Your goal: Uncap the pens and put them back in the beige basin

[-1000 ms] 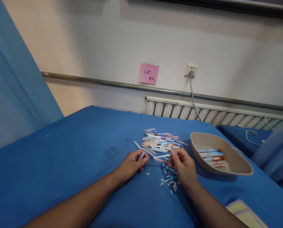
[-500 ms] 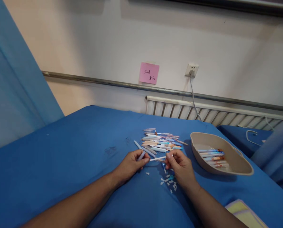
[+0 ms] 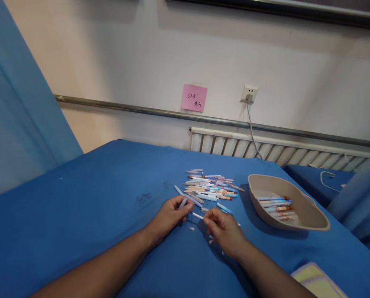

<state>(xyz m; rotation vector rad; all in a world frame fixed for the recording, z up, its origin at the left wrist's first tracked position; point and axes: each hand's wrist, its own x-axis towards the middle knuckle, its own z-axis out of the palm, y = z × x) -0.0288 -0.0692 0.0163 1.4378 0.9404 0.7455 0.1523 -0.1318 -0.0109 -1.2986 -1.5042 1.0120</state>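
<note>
My left hand (image 3: 172, 211) is closed round a pale lavender pen barrel (image 3: 182, 203) that slants up between thumb and forefinger. Opposite it, my right hand (image 3: 223, 229) pinches a thin white pen refill (image 3: 197, 215), its dark tip pointing at my left fingertips. Whether that tip touches them I cannot tell. Just behind both hands lies a loose pile of pens and refills (image 3: 203, 188) in white, peach, blue and pink. A small white plastic tip (image 3: 192, 229) rests on the blue cloth below, and more such bits are partly hidden under my right hand.
A beige basket (image 3: 319, 221) holding several bagged pens stands on the right of the blue-covered surface (image 3: 110, 186). Yellow-and-lilac paper or cloth (image 3: 316, 281) lies at the lower right. Behind are a radiator (image 3: 231, 145) and a wall socket (image 3: 249, 94) with a cord.
My right hand has shifted left and slightly nearer me with the refill, now covering most of the small white bits. A blue piece behind it has come into view. My left hand barely moved.
</note>
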